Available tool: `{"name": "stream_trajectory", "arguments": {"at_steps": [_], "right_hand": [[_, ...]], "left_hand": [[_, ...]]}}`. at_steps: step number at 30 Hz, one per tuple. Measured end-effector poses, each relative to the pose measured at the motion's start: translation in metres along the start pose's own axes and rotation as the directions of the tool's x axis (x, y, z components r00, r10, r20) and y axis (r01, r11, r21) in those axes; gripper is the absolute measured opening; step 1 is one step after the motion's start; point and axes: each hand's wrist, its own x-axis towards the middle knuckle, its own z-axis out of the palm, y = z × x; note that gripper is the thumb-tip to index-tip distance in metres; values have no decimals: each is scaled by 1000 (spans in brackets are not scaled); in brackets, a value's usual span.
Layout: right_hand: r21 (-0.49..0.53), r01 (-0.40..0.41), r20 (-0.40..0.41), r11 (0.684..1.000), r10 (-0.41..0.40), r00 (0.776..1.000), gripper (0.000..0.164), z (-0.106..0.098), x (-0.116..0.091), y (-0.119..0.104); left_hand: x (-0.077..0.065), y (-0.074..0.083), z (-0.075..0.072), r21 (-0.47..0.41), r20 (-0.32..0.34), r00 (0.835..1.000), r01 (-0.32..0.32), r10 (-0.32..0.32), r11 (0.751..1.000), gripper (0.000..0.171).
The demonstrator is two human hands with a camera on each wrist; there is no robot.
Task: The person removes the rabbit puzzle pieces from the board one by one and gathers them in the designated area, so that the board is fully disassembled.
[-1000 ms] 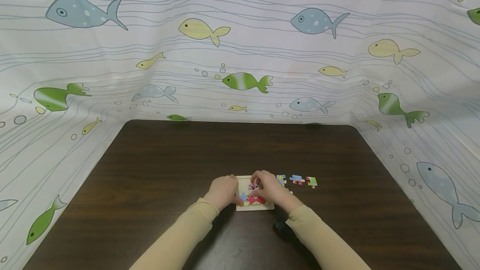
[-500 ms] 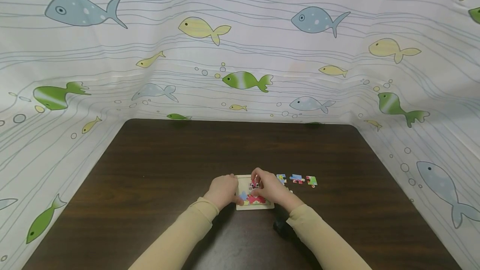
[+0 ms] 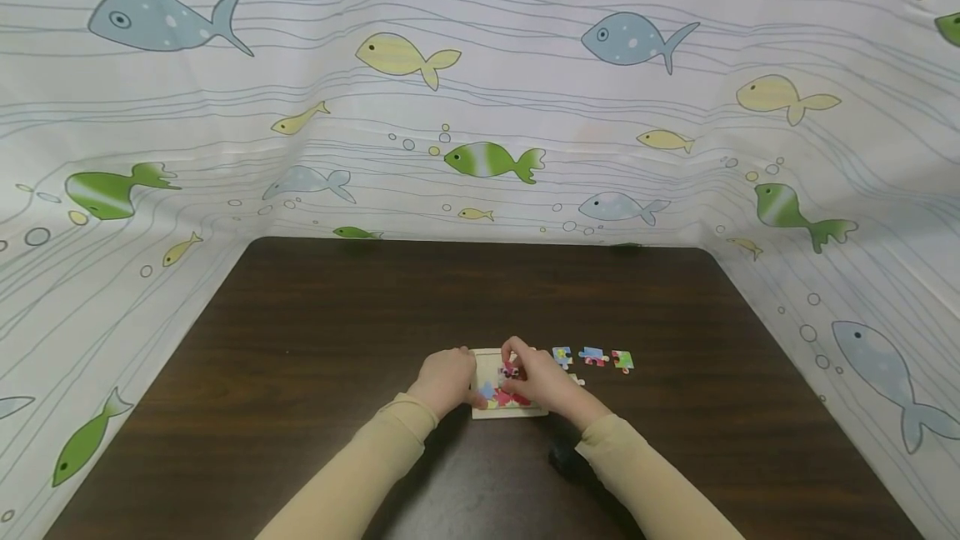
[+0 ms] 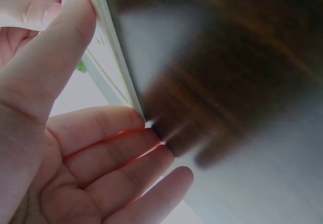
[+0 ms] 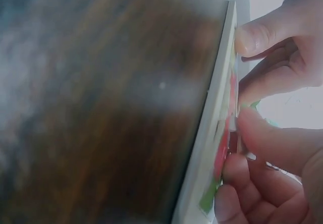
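A small pale wooden puzzle board (image 3: 510,413) lies on the table, with red and blue pieces filling its near part. My left hand (image 3: 444,383) holds the board's left side, its thumb on the near-left rim and its fingers at the far-left corner; in the left wrist view the thumb (image 4: 70,37) lies on the rim. Over the board, my right hand (image 3: 542,375) pinches a puzzle piece (image 3: 509,372) with a pink and white animal face. The right wrist view shows thumb and fingers close to the board's surface (image 5: 212,148), and they hide most of that piece.
Right of the board lie several loose puzzle pieces: a blue-yellow one (image 3: 562,357), a blue-red one (image 3: 593,356) and a green one (image 3: 622,361). Another (image 3: 577,379) is partly behind the right hand. A fish-patterned curtain (image 3: 480,107) surrounds the dark table (image 3: 337,315).
The right hand has shifted slightly and turned the pinched puzzle piece a little over the board. The left hand has stayed at the board's left side.
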Motion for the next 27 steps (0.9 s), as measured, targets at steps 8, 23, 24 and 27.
{"name": "stream_trajectory", "arguments": {"at_steps": [8, 23, 24, 27], "right_hand": [[0, 35, -9, 999, -35, 999, 28, -3, -4, 3], [160, -34, -130, 987, 55, 990, 9, -9, -5, 12], [163, -33, -143, 986, 57, 988, 9, -11, -5, 13], [184, -29, -153, 983, 58, 986, 8, -17, -7, 17]], "left_hand": [[-1, -1, 1, -4, -24, 999, -31, 31, 1000, 63], [0, -1, 1, -5, -1, 1000, -7, 7, 1000, 74], [0, -1, 1, -2, 3, 1000, -5, 5, 1000, 75], [0, 0, 1, 0, 15, 1000, -1, 1, 1000, 76]]}}
